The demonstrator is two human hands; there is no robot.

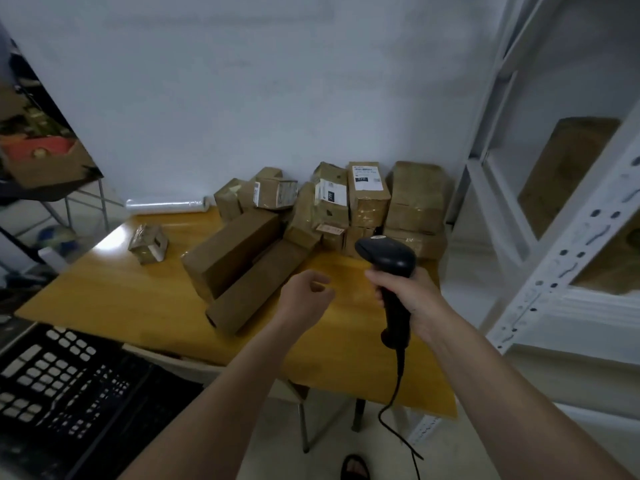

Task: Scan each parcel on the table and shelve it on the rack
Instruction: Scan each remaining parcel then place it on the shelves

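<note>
Several brown cardboard parcels (pixel 367 199) are piled at the back of the yellow wooden table (pixel 114 289). Two long boxes (pixel 232 254) lie in front of the pile, and a small taped parcel (pixel 149 242) sits apart at the left. My right hand (pixel 408 296) grips the handle of a black corded barcode scanner (pixel 388 258), its head towards the pile. My left hand (pixel 304 297) hovers over the table beside the long boxes, fingers loosely curled, holding nothing. The white metal rack (pixel 554 258) stands at the right with brown parcels (pixel 564 168) on its shelves.
A roll of clear film (pixel 166 205) lies at the table's back edge by the wall. A black plastic crate (pixel 65 386) sits at the lower left. A dark shelf with boxes (pixel 38 157) stands at the far left. The scanner's cable (pixel 398 393) hangs over the table's front edge.
</note>
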